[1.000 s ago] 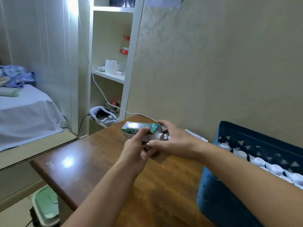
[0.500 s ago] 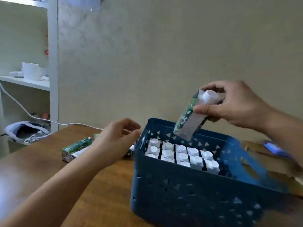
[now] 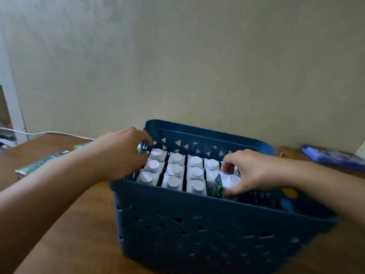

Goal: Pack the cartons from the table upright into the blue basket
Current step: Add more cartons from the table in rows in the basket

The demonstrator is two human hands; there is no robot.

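The blue basket (image 3: 197,224) stands on the wooden table (image 3: 69,234) and holds several upright cartons with white caps (image 3: 175,171), packed in rows at its left and middle. My right hand (image 3: 254,171) reaches into the basket and grips a green and white carton (image 3: 227,183) set upright at the right end of the front row. My left hand (image 3: 120,153) is at the basket's left rim, fingers curled around the top of a carton in the back left corner. Two more green cartons (image 3: 39,165) lie flat on the table to the left.
A white cable (image 3: 49,133) runs along the table's far left edge by the wall. A blue flat object (image 3: 333,157) lies on the table behind the basket at the right. The basket's right part holds no cartons.
My right hand has lowered the carton from above the basket down into the front row. My left hand moved from the table to the basket's back left corner. The view shifted closer.
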